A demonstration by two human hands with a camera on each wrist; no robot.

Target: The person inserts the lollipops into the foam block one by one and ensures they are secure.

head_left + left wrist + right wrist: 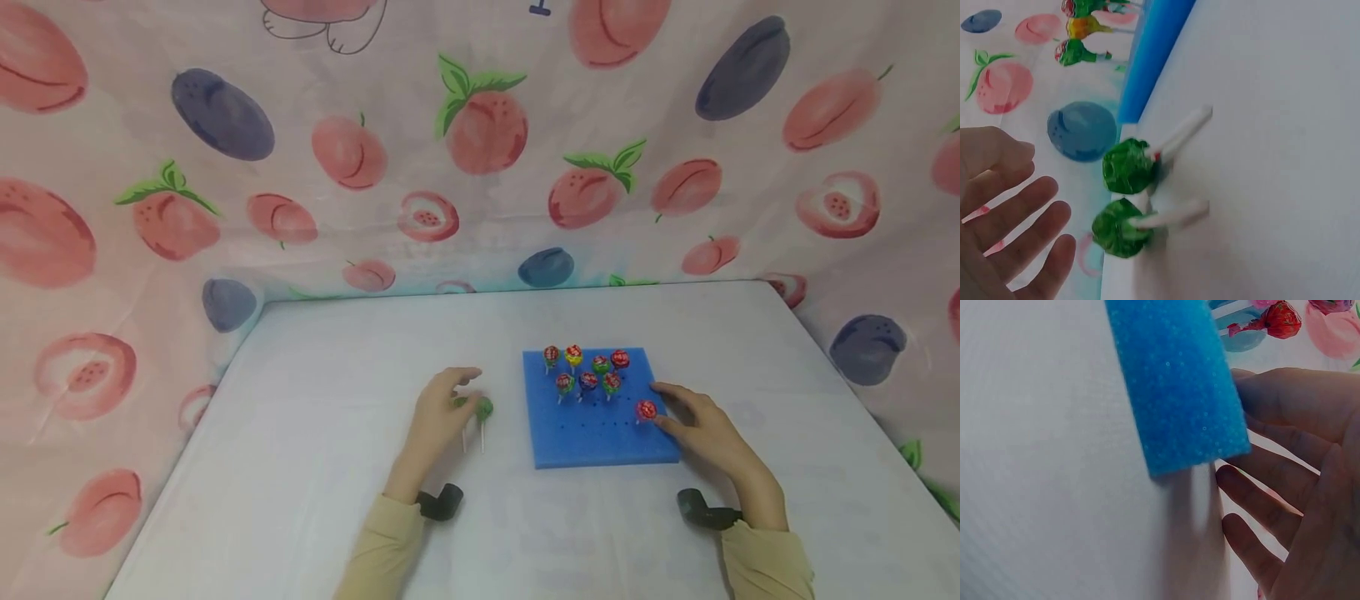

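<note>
Two green-wrapped lollipops lie side by side on the white table, their white sticks toward the person. Over them hovers my left hand, its fingers loosely spread and apart from the lollipops in the left wrist view. A blue foam board to the right holds several upright lollipops in its holes. My right hand rests at the board's right edge with relaxed fingers. Its thumb is close to a red lollipop; whether they touch cannot be told.
Rows of small holes run across the front of the board. A curtain printed with fruit hangs behind the white table. Each wrist wears a black camera mount.
</note>
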